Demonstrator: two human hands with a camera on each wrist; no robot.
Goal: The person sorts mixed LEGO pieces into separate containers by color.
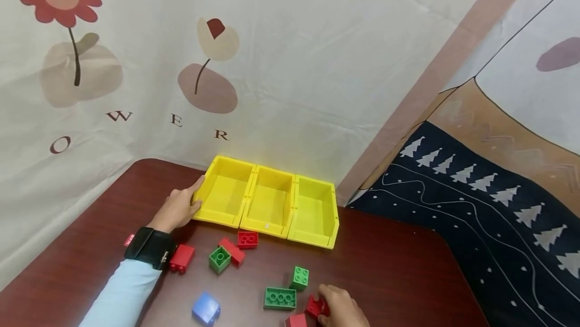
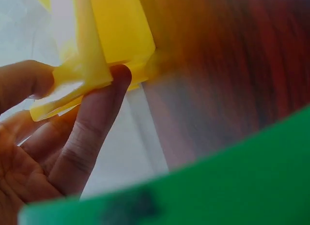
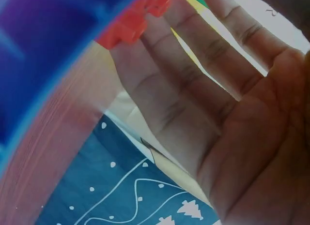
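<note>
The left wall of the left yellow bin (image 1: 224, 193) is grasped between thumb and fingers by the left hand (image 1: 178, 209); at the near right, the far red brick (image 1: 313, 308) is grasped at the fingertips of the right hand (image 1: 341, 307), on the table (image 1: 394, 261) and well apart from the bins; whether it is lifted at all cannot be told; since it appears to be held only by the fingertips, it could be dropped or twisted if the pinch is loose; the near red brick (image 1: 296, 321) and the long green brick (image 1: 280, 298) lie just beside it, so either could be knocked by a sideways move; the bin could be tilted or dragged if its wall is pulled too hard, and the middle yellow bin (image 1: 268, 198) might be parted from it, as no firm join can be made out; the left red brick (image 1: 182, 257), close against the wristband (image 1: 151, 248), could be swept aside by the forearm; on the wall cloth (image 1: 294, 65) the brown letters O (image 1: 60, 144), W (image 1: 119, 115), E (image 1: 176, 120) and R (image 1: 221, 135) can be read; the lettering on the wristband's red tag (image 1: 129, 240) is too small to be read; no brand can be made out on the bricks
</note>
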